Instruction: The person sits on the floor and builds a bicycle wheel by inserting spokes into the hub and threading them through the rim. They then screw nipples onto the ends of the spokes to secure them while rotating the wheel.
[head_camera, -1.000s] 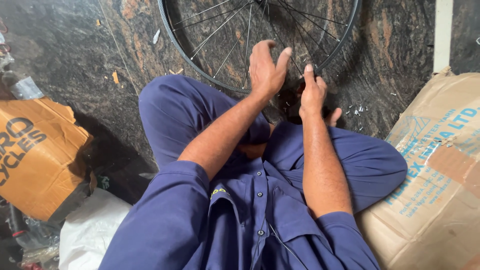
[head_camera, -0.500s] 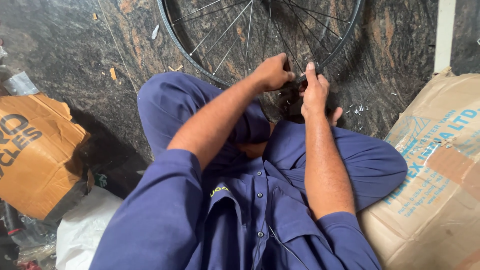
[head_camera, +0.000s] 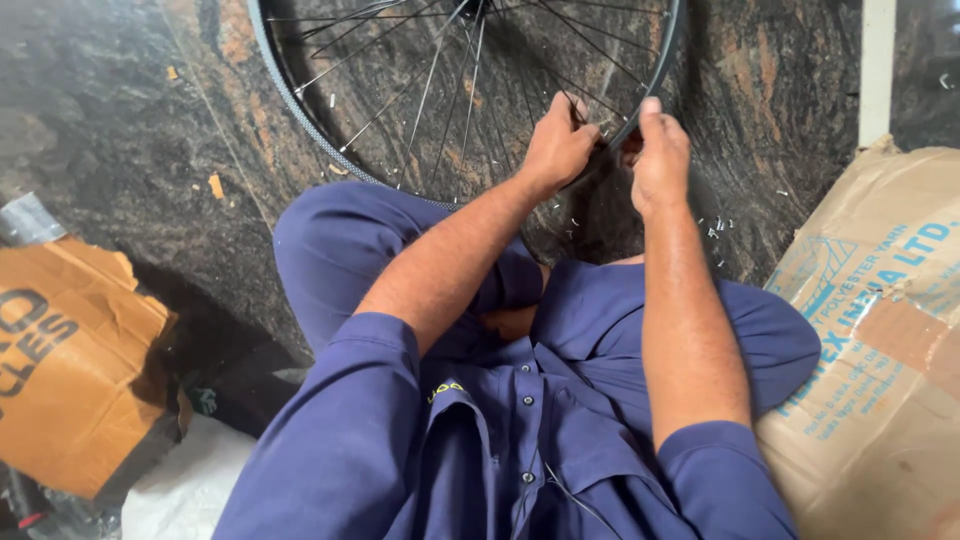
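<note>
I'd steady the bicycle wheel rim (head_camera: 300, 110), top centre of frame, with my left hand (head_camera: 556, 142) curled on its spokes while my right hand (head_camera: 660, 150) pinches the rim edge, turning gently.

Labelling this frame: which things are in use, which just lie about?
In use: bicycle wheel rim, its spokes, left hand, right hand.
Lying about: orange cardboard, brown printed box, white sack.

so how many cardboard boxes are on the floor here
2. One box lies at the left edge, torn and orange-brown. The other box sits at the right, beside the person's knee. Both are cut off by the frame; others may lie outside.
</note>
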